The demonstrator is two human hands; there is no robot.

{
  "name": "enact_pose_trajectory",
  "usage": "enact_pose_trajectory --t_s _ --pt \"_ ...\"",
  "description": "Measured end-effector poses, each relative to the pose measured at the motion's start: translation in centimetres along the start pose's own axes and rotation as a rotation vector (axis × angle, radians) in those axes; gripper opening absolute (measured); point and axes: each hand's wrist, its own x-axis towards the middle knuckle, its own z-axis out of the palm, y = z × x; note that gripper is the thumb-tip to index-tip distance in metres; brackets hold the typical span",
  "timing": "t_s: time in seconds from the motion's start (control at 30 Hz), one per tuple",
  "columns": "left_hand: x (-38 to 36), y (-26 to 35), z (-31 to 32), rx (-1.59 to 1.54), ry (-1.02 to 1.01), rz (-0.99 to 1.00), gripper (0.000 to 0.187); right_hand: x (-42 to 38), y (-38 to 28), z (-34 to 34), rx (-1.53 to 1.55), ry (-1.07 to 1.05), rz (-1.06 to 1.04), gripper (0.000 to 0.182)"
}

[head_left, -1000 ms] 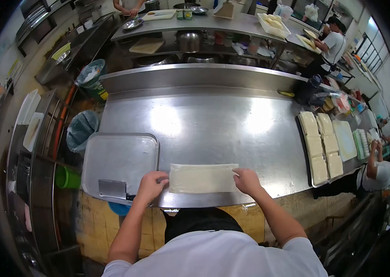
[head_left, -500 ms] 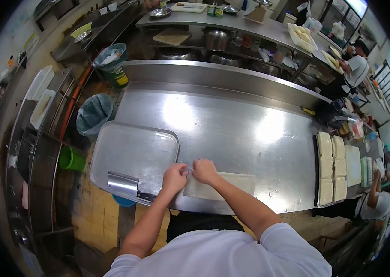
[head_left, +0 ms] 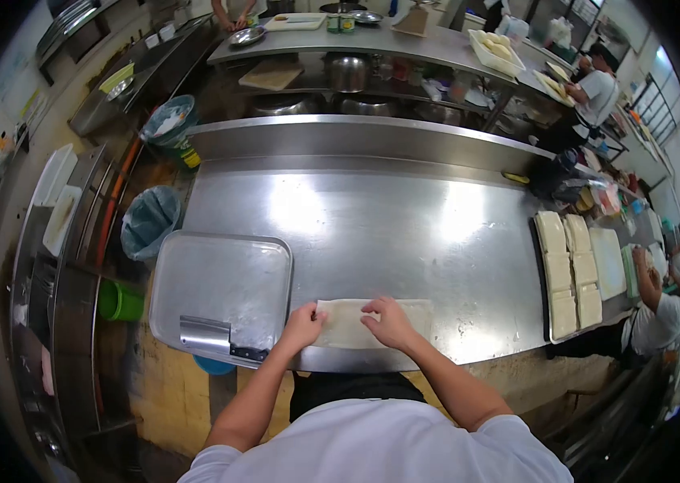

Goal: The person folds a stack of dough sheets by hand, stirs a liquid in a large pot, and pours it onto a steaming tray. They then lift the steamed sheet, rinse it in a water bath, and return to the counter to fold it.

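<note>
A flat, whitish, see-through sheet [head_left: 342, 332], which looks like a plastic bag or film, lies lengthwise along the near edge of the steel counter. At its left end my left hand [head_left: 303, 325] is closed, thumb and fingers pinching the edge. My right hand [head_left: 393, 324] hovers over or lightly touches the sheet's middle, its thumb and forefinger curled but apart. To the left of my left hand is a shallow metal tray [head_left: 219, 274]. A cleaver [head_left: 206, 332] with a black handle rests across the tray's near edge.
Racks of pale, rectangular blocks [head_left: 557, 266] stand on the counter's right. Lined bins [head_left: 151, 221] and a green bucket [head_left: 120, 300] are at left. A raised steel lip [head_left: 372, 137] borders the far side. Co-workers [head_left: 595, 92] stand beyond and to the right.
My hands, earlier together at the sheet's upper left corner, have parted. The right hand has moved right over the sheet; the left has come slightly down. The view has shifted a little.
</note>
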Motion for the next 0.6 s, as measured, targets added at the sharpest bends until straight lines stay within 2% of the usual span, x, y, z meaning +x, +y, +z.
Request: enact_pose_trajectory --t_s 0.17,0.37,0.6 --pt "-0.7 1.1 3.0 0.271 0.246 0.028 0.031 -6.6 3.2 -2.5 0.129 0.065 0.156 0.026" --pt "-1.3 3.3 5.3 0.507 0.32 0.084 0.032 -12.9 6.1 -3.9 0.214 0.194 0.252 0.028" --pt "-5.5 16.3 3.4 0.511 0.323 0.333 0.027 -16.3 7.6 -5.4 0.293 0.233 0.268 0.029"
